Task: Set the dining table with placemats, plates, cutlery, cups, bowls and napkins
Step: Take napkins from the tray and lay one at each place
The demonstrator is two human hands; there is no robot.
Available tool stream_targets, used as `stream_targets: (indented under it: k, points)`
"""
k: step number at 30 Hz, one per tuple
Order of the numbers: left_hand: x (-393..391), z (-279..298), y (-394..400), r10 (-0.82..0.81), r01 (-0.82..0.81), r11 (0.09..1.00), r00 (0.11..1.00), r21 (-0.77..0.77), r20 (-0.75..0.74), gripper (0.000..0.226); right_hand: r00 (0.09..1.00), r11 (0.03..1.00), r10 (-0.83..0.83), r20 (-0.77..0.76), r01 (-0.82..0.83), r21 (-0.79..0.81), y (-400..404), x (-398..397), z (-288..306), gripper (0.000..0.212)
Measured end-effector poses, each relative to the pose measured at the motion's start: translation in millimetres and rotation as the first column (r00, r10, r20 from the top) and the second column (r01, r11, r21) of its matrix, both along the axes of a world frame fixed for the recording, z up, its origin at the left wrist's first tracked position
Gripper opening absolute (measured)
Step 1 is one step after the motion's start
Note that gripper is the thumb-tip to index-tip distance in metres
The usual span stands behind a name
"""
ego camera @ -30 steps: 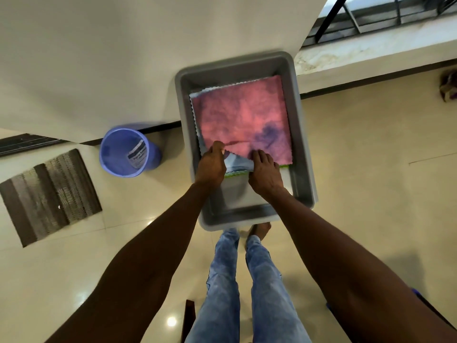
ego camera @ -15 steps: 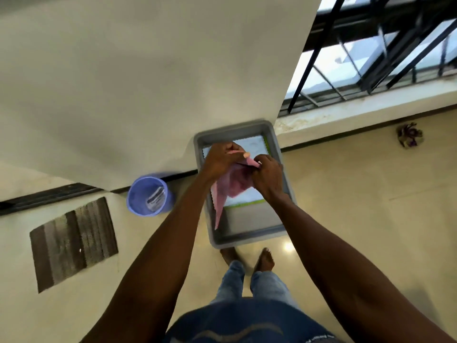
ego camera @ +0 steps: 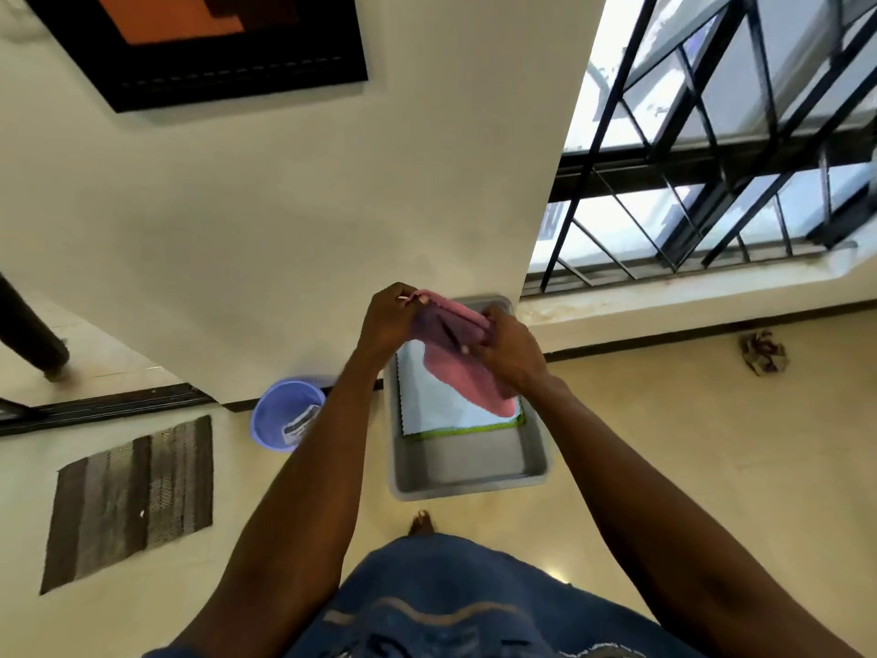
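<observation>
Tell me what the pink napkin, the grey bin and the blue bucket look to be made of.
Pink napkin: soft cloth, matte; it folds and droops between the left hand and right hand. Possibly microfibre, but the weave is too blurred to tell. Grey bin: likely moulded plastic, smooth with a dull sheen, rounded corners and rolled rim. Blue bucket: probably thin plastic, uniform colour and slightly glossy.

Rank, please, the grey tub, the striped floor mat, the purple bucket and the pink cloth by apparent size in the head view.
1. striped floor mat and grey tub: they look alike, so no ranking between them.
2. pink cloth, held up nearer the camera by the left hand and right hand, so unsure.
3. purple bucket.
</observation>
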State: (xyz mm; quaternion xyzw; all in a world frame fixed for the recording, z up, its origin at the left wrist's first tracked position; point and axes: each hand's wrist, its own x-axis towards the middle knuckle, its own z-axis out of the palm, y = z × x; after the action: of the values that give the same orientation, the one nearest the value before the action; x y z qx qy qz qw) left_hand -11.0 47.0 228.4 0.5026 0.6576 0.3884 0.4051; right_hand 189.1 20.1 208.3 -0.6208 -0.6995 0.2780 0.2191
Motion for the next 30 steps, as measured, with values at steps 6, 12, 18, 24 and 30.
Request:
stream_targets:
  k: [6,12,18,24,30]
  points:
    - [26.1,8.1,-23.8,0.254,-0.256,0.961,0.967,0.105,0.032,0.009,0.994,0.998,-0.003,0.109,-0.004,0.062,-26.5,53.3,4.1,0.025]
    - [44.1,6.1,-55.9,0.463,-0.464,0.884,0.886,0.049,0.024,0.016,0.987,1.0,0.01,-0.16,-0.008,0.018,-53.8,98.8,13.0,0.013]
    - [41.0,6.6,-82.4,0.482,-0.491,0.865,0.87,-0.106,-0.101,0.027,0.762,0.954,-0.264,-0.591,0.115,-0.278,-73.9,112.2,21.0,0.011]
    - [52.5,-3.0,-104.7,0.425,-0.349,0.856,0.895,-0.382,0.134,0.037,0.652,0.642,-0.622,-0.433,0.107,-0.76,-72.6,101.7,-12.1,0.089]
    - [38.7,-25.6,-130.1,0.53,-0.311,0.781,0.789,-0.541,0.312,0.009,0.61,0.642,-0.665,-0.432,0.17,-0.748,-95.3,92.5,-33.9,0.027]
